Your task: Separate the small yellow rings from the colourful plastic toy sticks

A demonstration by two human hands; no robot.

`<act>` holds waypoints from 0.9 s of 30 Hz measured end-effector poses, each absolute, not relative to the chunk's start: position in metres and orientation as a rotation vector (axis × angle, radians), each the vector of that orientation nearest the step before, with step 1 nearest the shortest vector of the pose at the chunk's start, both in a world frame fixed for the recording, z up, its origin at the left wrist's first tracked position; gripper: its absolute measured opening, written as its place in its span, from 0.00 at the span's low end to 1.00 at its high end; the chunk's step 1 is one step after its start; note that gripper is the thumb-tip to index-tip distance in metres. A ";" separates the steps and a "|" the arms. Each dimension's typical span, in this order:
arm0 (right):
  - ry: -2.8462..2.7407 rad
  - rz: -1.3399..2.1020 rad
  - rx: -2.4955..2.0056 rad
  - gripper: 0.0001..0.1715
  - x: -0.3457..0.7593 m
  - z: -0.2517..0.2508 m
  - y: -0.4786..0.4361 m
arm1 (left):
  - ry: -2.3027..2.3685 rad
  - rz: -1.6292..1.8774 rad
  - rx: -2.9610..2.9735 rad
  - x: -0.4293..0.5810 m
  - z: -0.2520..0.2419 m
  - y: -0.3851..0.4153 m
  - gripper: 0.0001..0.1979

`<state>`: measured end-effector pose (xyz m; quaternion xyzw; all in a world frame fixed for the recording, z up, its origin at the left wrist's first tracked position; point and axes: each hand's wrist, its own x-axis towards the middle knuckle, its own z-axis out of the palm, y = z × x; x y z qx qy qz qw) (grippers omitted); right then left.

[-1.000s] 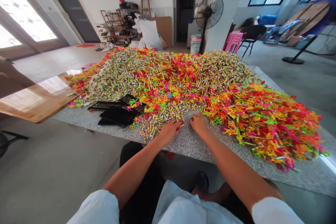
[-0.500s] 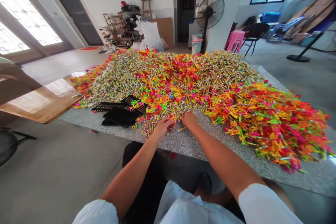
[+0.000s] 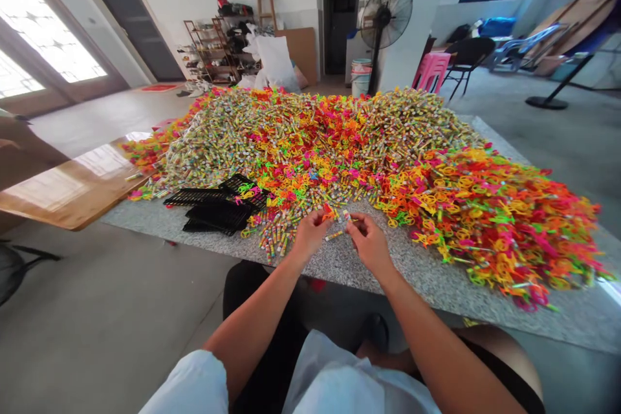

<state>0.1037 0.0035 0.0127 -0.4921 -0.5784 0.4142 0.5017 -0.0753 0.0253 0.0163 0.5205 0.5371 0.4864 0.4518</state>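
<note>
My left hand point(image 3: 310, 234) pinches a small orange-red plastic piece point(image 3: 328, 212) between thumb and fingertips. In my right hand point(image 3: 369, 242) is a short, printed tube point(image 3: 346, 215) with a whitish end, held upright. The two hands face each other, a small gap apart, over the near part of the speckled stone tabletop point(image 3: 402, 259). On the tabletop between them lies another short tube point(image 3: 334, 235). Loose tubes point(image 3: 275, 233) are scattered left of my left hand. Beyond my hands rises a heap of tubes mixed with bright plastic pieces point(image 3: 315, 171).
Black slotted trays point(image 3: 216, 215) lie stacked at the left. A large mound of yellow, orange and pink ring-shaped pieces point(image 3: 504, 220) covers the right side. A wooden table point(image 3: 72, 197) adjoins at left. Behind stand a fan point(image 3: 383, 16), pink stools point(image 3: 431, 70) and a shoe rack point(image 3: 208, 45).
My right hand has lifted from the edge of the heap and come back toward me with a tube. My left hand has shifted slightly right and up, with the orange-red piece in it.
</note>
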 end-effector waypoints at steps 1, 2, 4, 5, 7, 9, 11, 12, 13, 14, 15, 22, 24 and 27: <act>-1.383 0.986 -1.177 0.24 0.107 0.018 -0.003 | 1.398 1.187 1.418 -0.068 0.019 0.024 0.10; -1.380 0.961 -1.166 0.23 0.111 0.023 -0.008 | 1.458 1.168 1.548 -0.062 0.022 0.021 0.10; -1.405 0.902 -1.156 0.20 0.118 0.033 -0.013 | 1.521 1.129 1.804 -0.052 0.028 0.015 0.08; -1.428 0.870 -1.161 0.19 0.121 0.037 -0.015 | 1.530 1.115 1.927 -0.048 0.031 0.011 0.08; -1.494 0.788 -1.191 0.17 0.128 0.043 -0.016 | 1.524 1.081 2.130 -0.042 0.036 0.005 0.06; -1.576 0.693 -1.226 0.16 0.134 0.045 -0.016 | 1.509 1.030 2.242 -0.038 0.040 0.001 0.05; -1.633 0.618 -1.244 0.15 0.139 0.045 -0.016 | 1.488 0.998 2.270 -0.034 0.042 0.000 0.05; -1.643 0.597 -1.254 0.15 0.141 0.044 -0.015 | 1.472 0.994 2.264 -0.033 0.042 0.000 0.05; -1.639 0.587 -1.268 0.15 0.142 0.043 -0.015 | 1.455 0.998 2.249 -0.032 0.042 0.001 0.05; -1.626 0.591 -1.287 0.15 0.144 0.041 -0.015 | 1.440 1.008 2.228 -0.031 0.041 0.001 0.05; -1.609 0.605 -1.306 0.15 0.146 0.040 -0.014 | 1.431 1.023 2.204 -0.030 0.041 0.002 0.06; -1.413 1.011 -1.350 0.13 0.154 0.027 -0.006 | 1.478 0.997 2.056 -0.030 0.037 0.006 0.06; -1.300 1.195 -1.339 0.14 0.156 0.025 -0.005 | 1.463 0.956 2.023 -0.031 0.037 0.006 0.06; -1.179 1.339 -1.310 0.15 0.157 0.024 -0.003 | 1.433 0.913 1.970 -0.032 0.036 0.006 0.08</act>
